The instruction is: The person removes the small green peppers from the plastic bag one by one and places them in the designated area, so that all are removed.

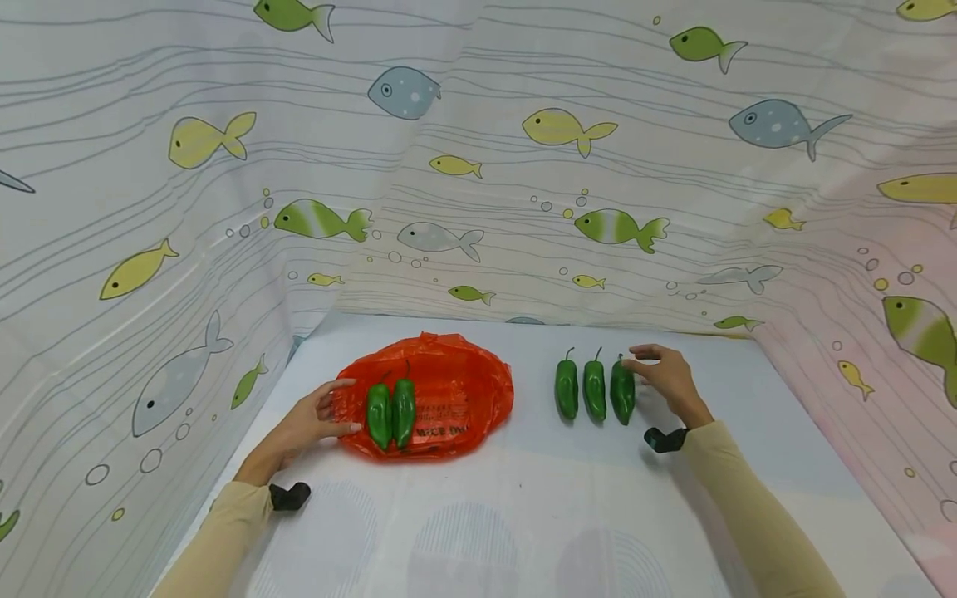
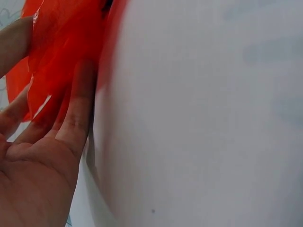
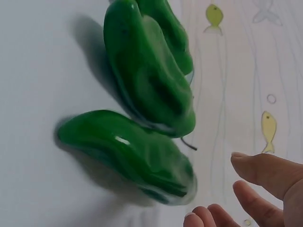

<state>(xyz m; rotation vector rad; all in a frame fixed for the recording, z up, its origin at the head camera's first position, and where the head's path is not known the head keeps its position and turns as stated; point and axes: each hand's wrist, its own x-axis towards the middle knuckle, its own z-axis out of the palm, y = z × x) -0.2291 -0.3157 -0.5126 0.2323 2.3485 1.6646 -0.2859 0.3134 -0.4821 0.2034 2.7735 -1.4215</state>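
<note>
A red plastic bag (image 1: 482, 390) lies flat on the table's left half, with two green peppers (image 1: 380, 415) side by side on its left part. My left hand (image 1: 302, 428) is at the bag's left edge, thumb and fingers apart. In the left wrist view, straight fingers (image 2: 78, 109) show through the thin red film. Three more green peppers stand in a row on the right: a left one (image 1: 566, 390), a middle one (image 1: 594, 390) and a right one (image 1: 622, 392). Beside the right pepper's stem end is my right hand (image 1: 665, 378), its fingers spread and holding nothing.
The white table (image 1: 523, 507) has faint round patterns towards the front. A fish-printed sheet (image 1: 493, 249) rises as walls behind it and at both sides. Dark printed letters mark the bag. Each wrist wears a small black camera mount (image 1: 290, 497).
</note>
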